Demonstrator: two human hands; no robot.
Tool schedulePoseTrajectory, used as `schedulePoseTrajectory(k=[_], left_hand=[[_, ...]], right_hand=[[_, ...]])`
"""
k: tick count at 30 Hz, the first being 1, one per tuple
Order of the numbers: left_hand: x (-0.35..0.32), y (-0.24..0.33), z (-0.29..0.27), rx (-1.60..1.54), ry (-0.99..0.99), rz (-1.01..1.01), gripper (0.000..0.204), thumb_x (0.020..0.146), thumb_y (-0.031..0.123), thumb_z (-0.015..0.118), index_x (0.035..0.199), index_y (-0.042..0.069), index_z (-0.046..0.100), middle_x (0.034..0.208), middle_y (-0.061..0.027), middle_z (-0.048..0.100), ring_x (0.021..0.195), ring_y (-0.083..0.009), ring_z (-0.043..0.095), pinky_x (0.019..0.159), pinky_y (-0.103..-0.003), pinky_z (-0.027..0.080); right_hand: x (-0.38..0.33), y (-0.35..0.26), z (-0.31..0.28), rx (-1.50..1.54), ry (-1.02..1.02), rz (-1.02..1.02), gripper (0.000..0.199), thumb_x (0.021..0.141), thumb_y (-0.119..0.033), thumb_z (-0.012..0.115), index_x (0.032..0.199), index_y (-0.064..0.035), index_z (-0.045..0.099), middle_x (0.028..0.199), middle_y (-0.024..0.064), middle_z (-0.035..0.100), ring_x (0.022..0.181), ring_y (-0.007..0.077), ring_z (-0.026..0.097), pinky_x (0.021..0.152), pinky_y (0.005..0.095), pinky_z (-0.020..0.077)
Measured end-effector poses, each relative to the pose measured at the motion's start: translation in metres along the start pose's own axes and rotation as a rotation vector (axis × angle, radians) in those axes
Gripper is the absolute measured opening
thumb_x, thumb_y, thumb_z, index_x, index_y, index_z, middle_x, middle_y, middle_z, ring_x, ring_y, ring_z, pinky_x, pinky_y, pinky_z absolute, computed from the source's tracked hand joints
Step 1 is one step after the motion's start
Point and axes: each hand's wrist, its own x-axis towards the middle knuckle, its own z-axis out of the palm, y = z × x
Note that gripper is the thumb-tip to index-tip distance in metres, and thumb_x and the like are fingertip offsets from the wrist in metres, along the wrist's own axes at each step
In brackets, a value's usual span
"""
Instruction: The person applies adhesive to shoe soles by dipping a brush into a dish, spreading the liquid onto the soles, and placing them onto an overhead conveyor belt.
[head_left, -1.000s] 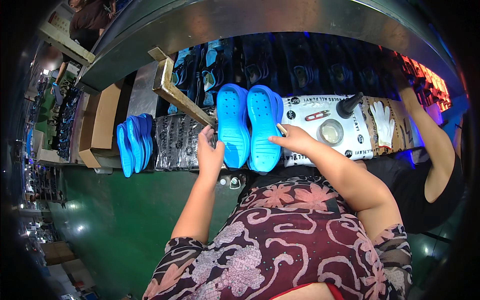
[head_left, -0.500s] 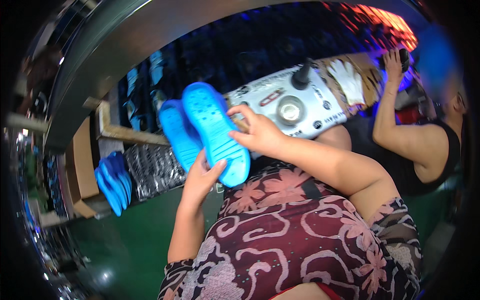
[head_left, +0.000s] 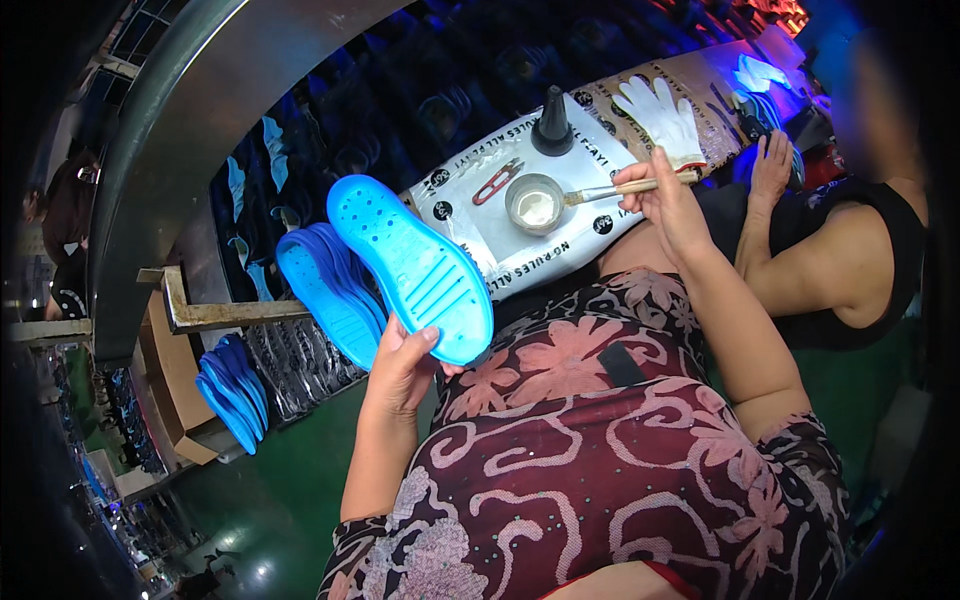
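My left hand grips the heel end of a bright blue shoe sole, thumb on its grooved face. Just left of it leans a stack of similar blue soles. In my right hand is a brush with a pale handle, fingers closed round it. The brush's bristle end is at the right rim of a round metal cup with whitish contents. Beside the cup lie red-handled thread snips, and behind it stands a black cone-shaped bottle.
Printed white plastic sheeting covers the work surface, with a white glove at its far right. Another group of blue soles sits at left near a cardboard box. A co-worker's arm is close on the right. A metal beam arches overhead.
My right hand has moved right, away from the sole, bringing the brush to the cup. The left hand still holds the sole, now more fully in view.
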Motion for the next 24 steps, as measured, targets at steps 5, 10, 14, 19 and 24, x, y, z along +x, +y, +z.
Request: schedulePoseTrajectory(k=[5,10,14,19,24], left_hand=[[0.005,-0.01,0.008,0.13,0.178,0.132,0.055,0.081,0.01,0.059,0.129,0.001,0.032,0.098,-0.0168,0.059,0.065,-0.0227,0.063,0.052,-0.029,0.053],[0.005,-0.014,0.004,0.259,0.315,0.191,0.062,0.082,0.007,0.057,0.135,0.001,0.027,0.116,-0.0168,0.053,0.096,-0.0244,0.061,0.074,-0.034,0.054],[0.008,-0.02,0.001,0.428,0.37,0.254,0.064,0.082,0.007,0.058,0.137,-0.002,0.026,0.125,-0.0175,0.048,0.113,-0.0246,0.053,0.094,-0.036,0.044],[0.013,-0.021,-0.004,0.468,0.357,0.242,0.063,0.082,0.006,0.057,0.137,-0.004,0.026,0.126,-0.0183,0.048,0.114,-0.0241,0.051,0.099,-0.036,0.041],[0.023,-0.022,-0.007,0.378,0.404,0.313,0.062,0.083,0.008,0.056,0.137,-0.001,0.027,0.119,-0.0149,0.051,0.106,-0.0231,0.055,0.085,-0.034,0.05]], right_hand=[[0.008,0.02,0.015,-0.117,-0.056,-0.128,0.033,0.09,-0.03,0.062,0.085,0.0022,0.067,0.075,0.0068,0.065,0.071,0.01,0.057,0.067,0.0217,0.0428],[0.029,0.032,0.039,-0.348,-0.047,-0.184,0.026,0.089,-0.024,0.063,0.085,0.0017,0.067,0.072,0.0053,0.064,0.063,0.0097,0.057,0.06,0.0236,0.0439],[0.036,0.038,0.057,-0.469,-0.046,-0.191,0.026,0.087,-0.026,0.065,0.082,0.0002,0.068,0.069,0.0032,0.064,0.062,0.0092,0.056,0.059,0.0233,0.0432],[0.037,0.034,0.065,-0.694,-0.094,-0.36,0.026,0.086,-0.025,0.066,0.079,-0.0003,0.068,0.067,0.0033,0.064,0.061,0.0107,0.056,0.058,0.0243,0.0426],[0.028,0.025,0.054,-0.472,-0.019,-0.38,0.025,0.088,-0.021,0.063,0.074,-0.0007,0.068,0.07,0.0105,0.064,0.061,0.0175,0.057,0.06,0.0293,0.0444]])
